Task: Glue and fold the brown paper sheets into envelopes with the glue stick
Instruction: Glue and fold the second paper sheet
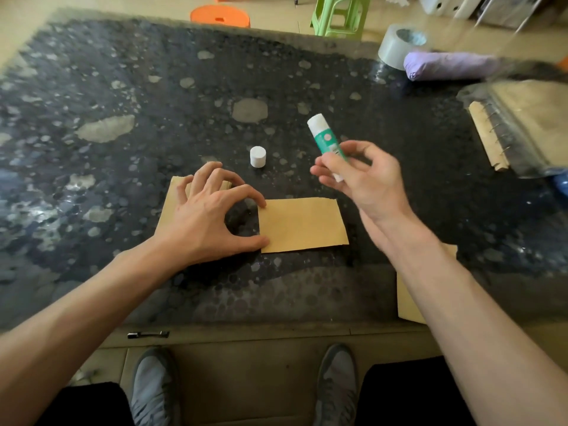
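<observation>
Far left of the brown paper rectangle (302, 224), the dark speckled table (92, 179) lies bare out to its left and far edges, giving wide room on that side. Directly left of the rectangle, the left hand (209, 216) stands arched with its fingers spread. The thumb tip and forefinger tip touch the rectangle's left edge at the two corners, and bare table shows between them. The other fingertips press a second brown piece (172, 199), which sticks out left of and beyond the hand. Whether it joins the rectangle under the palm cannot be told.

The rectangle lies flat, with its long edges nearly parallel to the table's near edge and a band of bare table between the two. Just beyond the rectangle's far left corner a white cap (257, 156) stands upright, apart from the paper.

Above and beyond the rectangle's right end, the right hand (362, 182) is lifted off the table. It pinches the lower part of an uncapped green and white glue stick (325, 138) between thumb and fingers, with the white tip pointing up and away.

To the near right of the rectangle, a spare brown sheet (408, 302) lies at the table's near edge, partly under the right forearm. At the far right, well apart from the rectangle, a tape roll (396, 49), a folded lilac umbrella (451, 64) and a spiral-bound notebook (488, 136) crowd that corner.
</observation>
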The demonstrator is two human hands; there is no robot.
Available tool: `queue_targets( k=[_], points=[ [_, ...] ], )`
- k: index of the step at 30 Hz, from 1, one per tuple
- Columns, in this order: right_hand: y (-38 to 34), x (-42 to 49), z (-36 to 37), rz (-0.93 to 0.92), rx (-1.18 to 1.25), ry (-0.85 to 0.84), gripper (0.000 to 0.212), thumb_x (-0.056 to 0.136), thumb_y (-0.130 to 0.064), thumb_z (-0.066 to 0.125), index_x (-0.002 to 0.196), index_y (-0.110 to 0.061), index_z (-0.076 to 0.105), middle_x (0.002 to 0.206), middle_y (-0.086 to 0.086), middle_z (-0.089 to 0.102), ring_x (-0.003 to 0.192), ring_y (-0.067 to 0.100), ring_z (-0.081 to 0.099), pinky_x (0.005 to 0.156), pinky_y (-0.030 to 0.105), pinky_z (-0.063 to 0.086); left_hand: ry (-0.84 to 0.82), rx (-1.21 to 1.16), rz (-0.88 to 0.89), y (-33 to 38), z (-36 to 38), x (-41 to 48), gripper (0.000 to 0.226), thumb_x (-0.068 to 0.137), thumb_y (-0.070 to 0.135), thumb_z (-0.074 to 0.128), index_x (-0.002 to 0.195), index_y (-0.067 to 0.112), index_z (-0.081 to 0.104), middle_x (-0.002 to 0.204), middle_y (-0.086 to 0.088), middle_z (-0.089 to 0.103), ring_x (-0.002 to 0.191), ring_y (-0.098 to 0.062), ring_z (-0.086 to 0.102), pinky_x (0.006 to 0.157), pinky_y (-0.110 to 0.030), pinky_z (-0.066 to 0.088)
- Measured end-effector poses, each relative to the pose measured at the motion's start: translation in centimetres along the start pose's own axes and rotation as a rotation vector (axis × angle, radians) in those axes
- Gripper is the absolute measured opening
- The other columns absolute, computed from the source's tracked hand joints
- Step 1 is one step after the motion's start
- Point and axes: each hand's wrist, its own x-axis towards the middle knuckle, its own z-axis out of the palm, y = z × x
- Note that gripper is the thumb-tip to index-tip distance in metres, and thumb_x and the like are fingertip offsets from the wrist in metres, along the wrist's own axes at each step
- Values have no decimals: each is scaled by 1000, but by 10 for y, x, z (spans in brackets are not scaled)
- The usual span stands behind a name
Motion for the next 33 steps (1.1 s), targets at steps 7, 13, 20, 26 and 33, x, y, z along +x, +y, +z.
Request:
queue_targets(
  k=[7, 13, 20, 26, 33],
  points=[
    [19, 23, 21, -86, -251, 52, 26, 94, -30, 77, 120, -28, 74, 101, -20, 75, 99, -6, 68, 82, 13, 54, -3, 1, 8, 0, 0, 2, 67, 58, 89, 56, 117, 57, 60, 131, 21, 38, 154, -13, 6, 121, -49, 4],
    [29, 43, 35, -239, -419, 48, 27, 90, -32, 82, 116, -29, 75, 98, -20, 72, 96, -4, 66, 89, 20, 57, -4, 14, 6, 0, -2, 2, 67, 60, 88, 57, 119, 57, 59, 131, 23, 35, 153, -10, 4, 121, -48, 4],
    [40, 53, 39, -326, -528, 23, 26, 86, -29, 86, 104, -30, 68, 94, -18, 74, 92, -3, 70, 86, 19, 56, -18, 4, 7, 1, -2, 4, 64, 64, 86, 69, 119, 56, 59, 133, 22, 35, 152, -8, 3, 121, -48, 3],
    [46, 53, 39, -339, -575, -1, 30, 87, -31, 84, 112, -24, 69, 100, -14, 76, 96, -1, 71, 93, 27, 56, -27, -3, 14, -1, -3, 6, 63, 63, 85, 71, 119, 56, 59, 134, 21, 36, 153, -10, 3, 121, -49, 2],
    [47, 51, 39, -354, -604, 5, 31, 88, -33, 83, 114, -23, 69, 102, -14, 75, 98, -1, 69, 94, 26, 56, -32, 11, 16, -1, -3, 4, 68, 60, 90, 55, 119, 58, 57, 134, 21, 35, 153, -9, 2, 122, -48, 1]
  ],
)
